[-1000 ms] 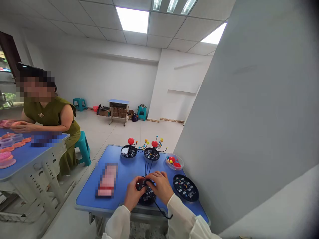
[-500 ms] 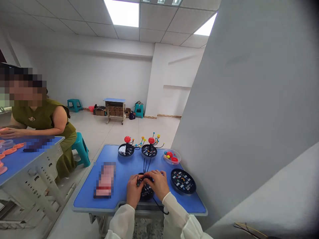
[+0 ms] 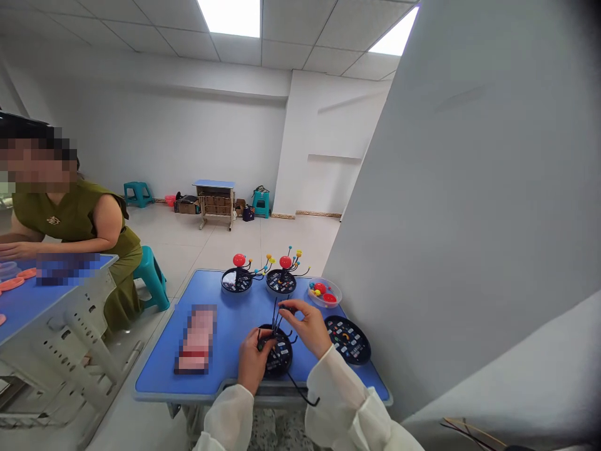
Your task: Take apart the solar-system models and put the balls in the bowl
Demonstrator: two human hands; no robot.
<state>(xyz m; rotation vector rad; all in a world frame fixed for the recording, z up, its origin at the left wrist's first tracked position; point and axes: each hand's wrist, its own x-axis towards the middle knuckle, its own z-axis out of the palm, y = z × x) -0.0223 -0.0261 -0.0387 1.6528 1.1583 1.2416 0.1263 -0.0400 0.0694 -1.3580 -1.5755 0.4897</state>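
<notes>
In front of me a round black base [image 3: 280, 358], printed with small pictures, lies near the table's front edge. Thin black rods [image 3: 276, 315] rise from its middle, and one bent rod [image 3: 303, 389] sticks out past the front edge. My left hand [image 3: 253, 358] is closed at the base's left side, thumb and fingers gripping around the rods' lower ends. Above and to the right, my right hand [image 3: 307, 326] pinches a small black piece [image 3: 287, 308] near the rod tips. Its exact shape is partly hidden by the fingers.
Two planet models with red balls, left [image 3: 239, 260] and right [image 3: 285, 262], stand at the back. Right of them are a clear tub [image 3: 325, 293] of coloured balls and another black base [image 3: 348, 340]. A blurred pink object [image 3: 197, 338] lies left. A person [image 3: 70, 225] sits at the neighbouring table.
My right hand has lifted away from the base, up and to the right, with a small black piece between its fingers. My left hand stays at the base.
</notes>
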